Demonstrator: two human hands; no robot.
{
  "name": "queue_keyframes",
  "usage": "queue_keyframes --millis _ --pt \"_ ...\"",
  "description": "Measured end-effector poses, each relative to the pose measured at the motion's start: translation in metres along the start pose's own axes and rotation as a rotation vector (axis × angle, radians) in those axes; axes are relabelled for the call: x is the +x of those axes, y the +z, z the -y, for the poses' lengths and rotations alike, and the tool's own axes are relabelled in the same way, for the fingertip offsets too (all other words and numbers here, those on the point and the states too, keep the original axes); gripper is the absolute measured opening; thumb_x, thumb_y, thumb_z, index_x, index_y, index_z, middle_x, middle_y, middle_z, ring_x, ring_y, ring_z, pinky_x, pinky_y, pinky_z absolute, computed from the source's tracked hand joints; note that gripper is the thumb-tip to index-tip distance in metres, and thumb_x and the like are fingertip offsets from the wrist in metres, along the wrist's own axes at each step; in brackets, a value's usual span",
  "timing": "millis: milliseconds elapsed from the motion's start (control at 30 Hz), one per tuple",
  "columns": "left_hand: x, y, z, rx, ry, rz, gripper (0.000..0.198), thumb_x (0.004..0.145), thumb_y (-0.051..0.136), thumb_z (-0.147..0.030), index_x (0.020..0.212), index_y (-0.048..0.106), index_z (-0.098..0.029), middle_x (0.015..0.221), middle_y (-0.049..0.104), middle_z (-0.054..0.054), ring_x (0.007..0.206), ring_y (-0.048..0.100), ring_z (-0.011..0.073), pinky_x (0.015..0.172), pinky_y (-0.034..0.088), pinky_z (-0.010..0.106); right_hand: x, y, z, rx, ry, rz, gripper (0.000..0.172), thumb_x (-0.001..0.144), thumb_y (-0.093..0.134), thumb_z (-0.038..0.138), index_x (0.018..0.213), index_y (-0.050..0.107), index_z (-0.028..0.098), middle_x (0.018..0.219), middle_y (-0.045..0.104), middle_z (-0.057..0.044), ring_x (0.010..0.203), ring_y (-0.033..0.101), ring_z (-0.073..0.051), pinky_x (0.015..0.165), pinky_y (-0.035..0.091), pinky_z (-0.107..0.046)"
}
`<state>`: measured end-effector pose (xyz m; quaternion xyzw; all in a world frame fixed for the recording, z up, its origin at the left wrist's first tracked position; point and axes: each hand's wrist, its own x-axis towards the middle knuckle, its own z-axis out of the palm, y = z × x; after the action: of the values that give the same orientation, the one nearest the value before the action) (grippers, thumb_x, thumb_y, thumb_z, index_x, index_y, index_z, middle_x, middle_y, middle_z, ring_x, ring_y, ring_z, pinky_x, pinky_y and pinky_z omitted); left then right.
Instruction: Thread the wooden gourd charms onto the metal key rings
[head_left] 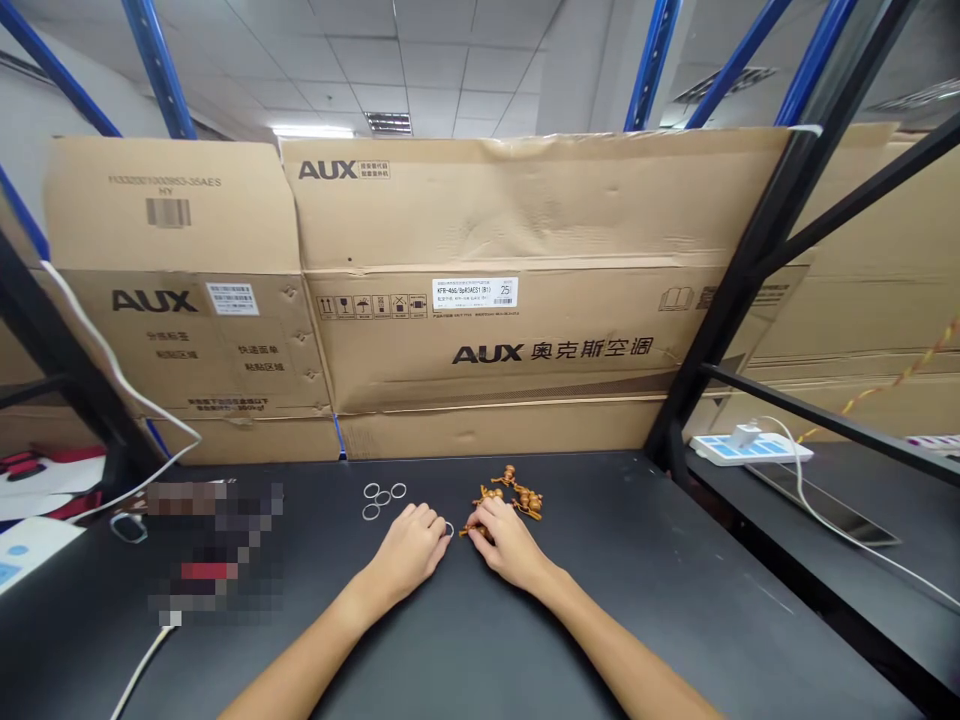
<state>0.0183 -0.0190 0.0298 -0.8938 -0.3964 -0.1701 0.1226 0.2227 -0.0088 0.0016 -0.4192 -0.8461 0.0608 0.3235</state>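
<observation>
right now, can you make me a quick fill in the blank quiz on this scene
1. The left hand and right hand rest on a ___ table.
2. The charms lie at the ___ hand.
3. The loose rings lie nearer the ___ hand.
4. The boxes read ___.
Missing words: black; right; left; AUX

desk point(637, 560) centre, toward back edge: rings point(382, 497) left, charms point(517, 493) right | left hand point(411, 548) just before rings, right hand point(510, 540) touching charms' front | cartons point(525, 300) behind back edge | power strip point(750, 447) beyond right edge
</observation>
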Motion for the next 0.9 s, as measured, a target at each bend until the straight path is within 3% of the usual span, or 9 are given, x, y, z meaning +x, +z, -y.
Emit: queue_keyframes --millis 433,533,700,900 --pt "0.0000 0.0093 -0.0047 0.169 0.079 0.019 0.023 0.094 0.040 -0.015 0.078 0.057 -0.014 0.075 0.058 0.008 0.075 0.055 0.0235 0.070 0.040 0.036 0.0004 -0.0032 0.0036 0.044 -0.015 0.024 0.010 0.086 0.054 0.015 0.087 0.062 0.021 0.087 0.060 -0.004 0.086 0.054 -0.019 0.076 0.042 -0.031" --pt "-0.0011 0.0103 -0.0014 0.059 0.020 -0.001 0.025 0.095 0.038 -0.015 0.079 0.057 -0.015 0.076 0.060 0.007 0.076 0.056 0.0225 0.070 0.042 0.035 0.0006 -0.0040 0.0051 0.060 -0.015 0.015 0.009 0.086 0.055 0.014 0.086 0.061 0.021 0.083 0.060 -0.003 0.083 0.054 -0.018 0.075 0.042 -0.030" --pt "-0.0029 0.0078 0.0016 -0.317 -0.142 -0.055 0.023 0.096 0.039 -0.020 0.083 0.059 -0.019 0.080 0.062 0.003 0.077 0.056 0.0183 0.073 0.044 0.031 0.0005 -0.0027 0.0047 0.101 0.005 -0.004 0.008 0.083 0.057 0.012 0.081 0.058 0.020 0.078 0.059 -0.002 0.077 0.054 -0.017 0.072 0.042 -0.029" --pt "-0.0033 0.0082 -0.0062 -0.457 -0.145 -0.051 0.023 0.095 0.040 -0.022 0.084 0.060 -0.019 0.081 0.062 0.003 0.077 0.056 0.0178 0.075 0.045 0.031 -0.0002 0.0004 0.0037 0.133 -0.022 -0.016 0.008 0.086 0.053 0.016 0.081 0.059 0.020 0.078 0.060 -0.002 0.076 0.053 -0.017 0.071 0.043 -0.029"
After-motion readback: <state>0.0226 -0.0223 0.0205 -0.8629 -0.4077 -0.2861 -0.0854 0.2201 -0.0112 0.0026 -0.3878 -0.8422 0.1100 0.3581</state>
